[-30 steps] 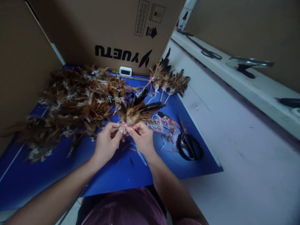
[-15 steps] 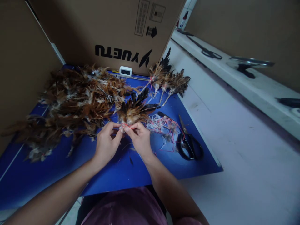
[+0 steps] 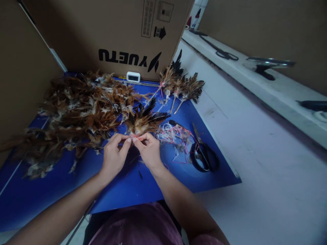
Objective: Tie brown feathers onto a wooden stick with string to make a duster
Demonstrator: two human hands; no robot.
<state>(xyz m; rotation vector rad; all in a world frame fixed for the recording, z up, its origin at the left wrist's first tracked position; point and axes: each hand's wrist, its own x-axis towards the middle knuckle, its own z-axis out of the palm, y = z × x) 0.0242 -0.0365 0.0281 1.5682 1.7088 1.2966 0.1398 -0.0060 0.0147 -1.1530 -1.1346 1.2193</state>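
Between my two hands is a bunch of brown and black feathers (image 3: 144, 123), its dark tips fanned away from me. Red string (image 3: 136, 136) circles its base. My left hand (image 3: 114, 153) pinches the base from the left, thumb and forefinger together. From the right, my right hand (image 3: 149, 149) pinches the red string at the same base, and the two thumbs nearly touch. Just right of the hands lies a tangle of pink and white string (image 3: 173, 133). Black-handled scissors (image 3: 203, 153) rest beyond it.
A large heap of brown feathers (image 3: 84, 109) covers the left of the blue board (image 3: 120, 190). Several tied feather bunches (image 3: 182, 83) on sticks lie at the back right. A small white digital display (image 3: 133, 77) stands before a cardboard box (image 3: 114, 30). Tools lie along the ledge (image 3: 245, 73).
The whole view has shifted slightly, so things sit a little further left. My hands keep their pinch at the feather base, with the fingertips slightly closer together.
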